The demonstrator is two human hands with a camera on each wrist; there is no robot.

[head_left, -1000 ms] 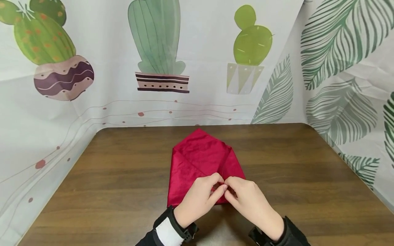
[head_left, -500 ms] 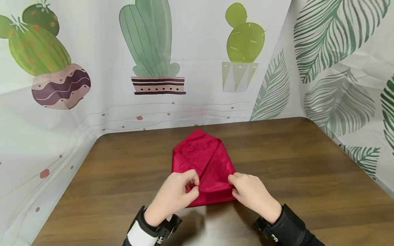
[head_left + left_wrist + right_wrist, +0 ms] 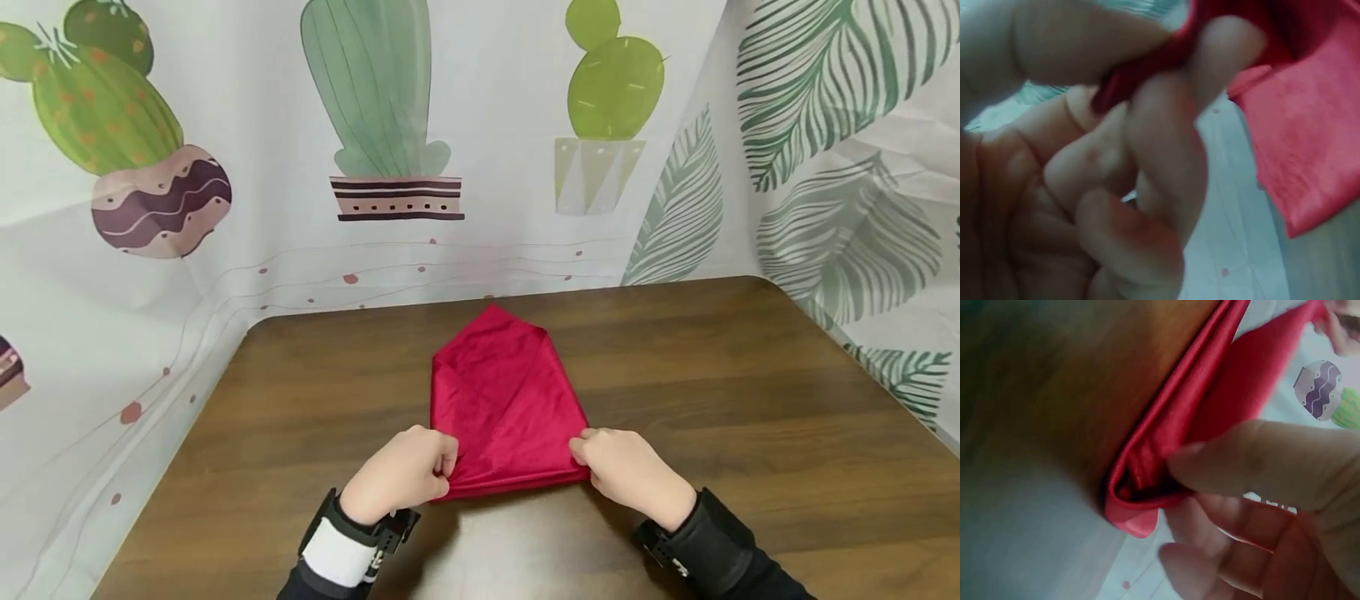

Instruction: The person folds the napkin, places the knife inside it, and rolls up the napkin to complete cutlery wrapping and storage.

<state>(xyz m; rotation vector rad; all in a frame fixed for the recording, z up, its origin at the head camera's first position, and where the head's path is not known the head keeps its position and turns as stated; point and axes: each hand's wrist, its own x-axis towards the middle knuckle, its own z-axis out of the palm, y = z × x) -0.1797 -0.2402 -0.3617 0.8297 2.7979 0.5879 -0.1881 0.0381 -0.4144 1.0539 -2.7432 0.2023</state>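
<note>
A red satin-like cloth (image 3: 506, 392), folded with a pointed far end and a straight near edge, lies in the middle of the table. At its near left corner my left hand (image 3: 405, 471) pinches the fabric between thumb and fingers. The left wrist view shows a dark red fold (image 3: 1147, 69) of it caught between thumb and curled fingers. My right hand (image 3: 630, 471) grips the near right corner. Seen from the right wrist, the thumb presses on the layered red edge (image 3: 1172, 431) with the fingers behind it, and the folded layers gape beside the thumb.
The brown wooden table (image 3: 735, 383) extends around the cloth to both sides. Behind it hangs a white backdrop (image 3: 510, 100) printed with cacti and leaves. Each wrist wears a dark strap, with the right strap (image 3: 660, 542) close to the tabletop.
My hands began together at the near right of the cloth. They have moved apart, the left one leftward to the near left corner, and the top layer is drawn flat toward the near edge.
</note>
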